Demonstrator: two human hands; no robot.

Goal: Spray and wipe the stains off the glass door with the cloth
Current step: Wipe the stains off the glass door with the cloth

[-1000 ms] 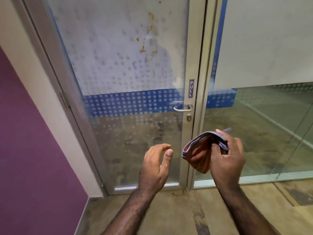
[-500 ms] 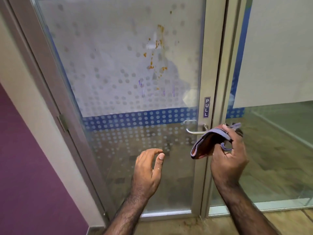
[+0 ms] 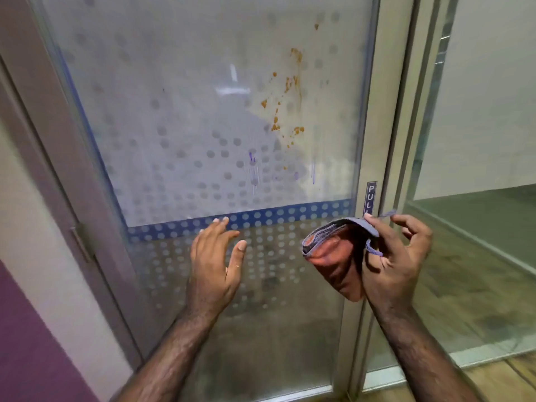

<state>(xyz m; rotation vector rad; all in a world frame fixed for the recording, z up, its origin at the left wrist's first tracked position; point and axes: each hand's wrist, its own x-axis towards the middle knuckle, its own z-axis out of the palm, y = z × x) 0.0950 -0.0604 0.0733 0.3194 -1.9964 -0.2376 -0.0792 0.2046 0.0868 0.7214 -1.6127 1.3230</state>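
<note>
A frosted glass door (image 3: 188, 126) with a dotted pattern and a blue band fills the view. Orange-brown stains (image 3: 285, 103) splatter its upper right part, and purple streaks (image 3: 253, 166) run lower down. My right hand (image 3: 394, 262) holds a folded cloth (image 3: 336, 256), reddish inside with a grey-blue edge, in front of the door's right frame. My left hand (image 3: 216, 256) is raised with fingers apart and holds nothing, close to the glass just below the blue band. No spray bottle is in view.
A PULL sign (image 3: 371, 197) sits on the metal door frame; the handle is hidden behind the cloth. A fixed glass panel (image 3: 478, 227) stands to the right. A hinge (image 3: 81, 242) and a purple wall (image 3: 29, 343) are at the left.
The view has moved closer to the door and tilted up. Both hands have risen; the cloth now covers the handle area, and my left hand is nearer the blue band.
</note>
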